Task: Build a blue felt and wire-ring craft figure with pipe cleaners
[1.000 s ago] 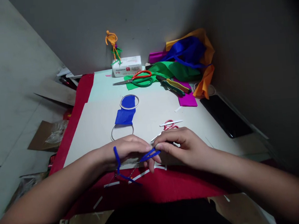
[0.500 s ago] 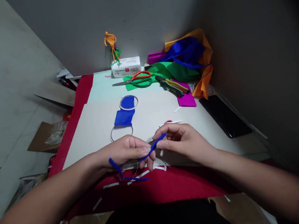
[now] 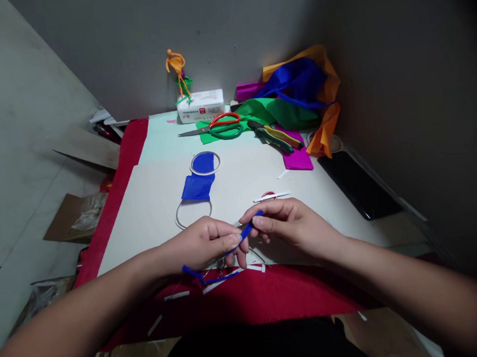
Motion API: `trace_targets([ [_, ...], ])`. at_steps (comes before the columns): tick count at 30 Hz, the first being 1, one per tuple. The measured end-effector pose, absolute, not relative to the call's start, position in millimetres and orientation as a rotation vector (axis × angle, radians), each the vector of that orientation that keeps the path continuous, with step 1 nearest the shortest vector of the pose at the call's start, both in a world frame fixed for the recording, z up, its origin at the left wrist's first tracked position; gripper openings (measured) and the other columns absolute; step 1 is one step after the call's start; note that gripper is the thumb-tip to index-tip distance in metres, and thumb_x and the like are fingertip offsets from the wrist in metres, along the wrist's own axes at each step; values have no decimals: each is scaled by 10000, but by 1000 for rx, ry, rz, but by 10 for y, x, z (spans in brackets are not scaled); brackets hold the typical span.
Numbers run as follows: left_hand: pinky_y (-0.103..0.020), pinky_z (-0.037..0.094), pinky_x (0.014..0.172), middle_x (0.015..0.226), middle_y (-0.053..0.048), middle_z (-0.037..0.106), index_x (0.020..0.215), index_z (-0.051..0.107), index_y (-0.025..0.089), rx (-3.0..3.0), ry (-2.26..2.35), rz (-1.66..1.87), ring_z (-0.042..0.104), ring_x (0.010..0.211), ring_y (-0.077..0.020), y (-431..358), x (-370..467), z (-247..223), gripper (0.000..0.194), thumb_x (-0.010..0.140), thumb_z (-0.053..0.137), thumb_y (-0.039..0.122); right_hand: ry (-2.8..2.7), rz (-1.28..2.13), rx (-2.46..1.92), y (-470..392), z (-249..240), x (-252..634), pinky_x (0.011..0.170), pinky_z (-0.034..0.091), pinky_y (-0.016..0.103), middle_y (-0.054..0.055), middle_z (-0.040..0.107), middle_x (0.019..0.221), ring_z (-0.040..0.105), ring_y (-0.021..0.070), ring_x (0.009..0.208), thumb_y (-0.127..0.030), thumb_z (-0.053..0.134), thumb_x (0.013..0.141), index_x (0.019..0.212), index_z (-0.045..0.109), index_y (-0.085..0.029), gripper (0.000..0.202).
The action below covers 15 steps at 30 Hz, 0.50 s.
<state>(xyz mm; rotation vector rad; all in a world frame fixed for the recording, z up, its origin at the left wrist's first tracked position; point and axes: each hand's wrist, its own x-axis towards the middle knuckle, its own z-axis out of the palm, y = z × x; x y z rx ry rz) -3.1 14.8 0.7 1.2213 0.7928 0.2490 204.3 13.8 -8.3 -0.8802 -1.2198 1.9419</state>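
My left hand (image 3: 210, 240) pinches one end of a wire piece wrapped in blue crepe paper (image 3: 246, 232). The other end is between the thumb and fingers of my right hand (image 3: 298, 226), near its tip. Below my left hand hang thinner blue-wrapped limbs (image 3: 217, 279) and bare twisted wire, which seem joined to the same piece; the joint is hidden by the fingers. Beyond my left hand, blue paper strips (image 3: 198, 187) lie by a white ring of tape (image 3: 219, 162) and a second thin ring (image 3: 177, 216).
Farther back lie scissors (image 3: 224, 127), pliers (image 3: 274, 137) and a white box (image 3: 202, 107) with an orange figure (image 3: 176, 65) on it. Coloured crepe paper (image 3: 297, 83) is heaped at the back right, near a black phone (image 3: 358, 185). White paper scraps lie on the red cloth (image 3: 280, 290).
My right thumb has moved up toward the tip of the blue piece. The hanging blue limbs have swung slightly right and changed angle. My left hand has shifted slightly right.
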Motion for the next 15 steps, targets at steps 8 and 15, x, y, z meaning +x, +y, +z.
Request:
trace_targets([
  [8, -239, 418, 624, 715, -49, 671, 819, 628, 116, 1249, 825, 245, 536, 611, -106, 147, 4, 47, 218, 881, 506, 287, -1239, 1951, -872, 138, -97, 2060, 613, 393, 220, 3, 622, 688, 489, 70, 597, -269, 650, 799, 917, 694, -147, 176],
  [15, -233, 432, 616, 681, -49, 681, 820, 656, 113, 1140, 886, 292, 561, 600, -110, 127, 8, 0, 226, 850, 550, 311, -1254, 1929, -849, 145, -110, 2043, 649, 410, 244, -6, 609, 652, 552, 97, 649, -278, 637, 810, 918, 695, -158, 172],
])
